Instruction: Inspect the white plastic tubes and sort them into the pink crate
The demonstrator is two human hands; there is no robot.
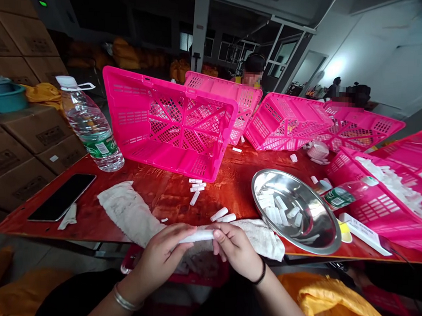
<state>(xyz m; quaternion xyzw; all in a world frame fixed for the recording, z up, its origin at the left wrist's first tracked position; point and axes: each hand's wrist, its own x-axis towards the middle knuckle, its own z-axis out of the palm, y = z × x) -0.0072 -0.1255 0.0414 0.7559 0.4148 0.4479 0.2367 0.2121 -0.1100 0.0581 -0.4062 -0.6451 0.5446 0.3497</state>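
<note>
With the clock face centred on your hands, the white cylinder [202, 235], smooth and slim, lies roughly level at the middle, just above the near edge of the tabletop [233, 192]. Your left hand [165, 252] pinches its left end between thumb and fingers; your right hand [237, 251] grips the other end the same way, thumb uppermost.

The tabletop is reddish and glossy, with worn streaks. A rumpled, grey-stained cloth [123, 210] stretches along its near edge from 10 o'clock, passes behind your hands and shows again at 3. At 1 o'clock, two loose cylinders [224, 216] lie near your right hand.

At half past two, a round, shiny metal bowl [311, 196] holds a scatter of short white cylinders, mostly toward its left side. Beyond it, in the same direction, a pink lattice-walled crate [373, 221] is heaped with white pieces, too jumbled to tell one by one. A clear small bottle [343, 195] with a green label leans between bowl and crate.

At half past eleven, a pink plastic basket [128, 125] rests on its side, its mesh bottom facing you. At half past ten stands a clear, ribbed large bottle [102, 140] with liquid inside. At 4 o'clock, a creased orange sack [331, 296] gapes below the tabletop.
</note>
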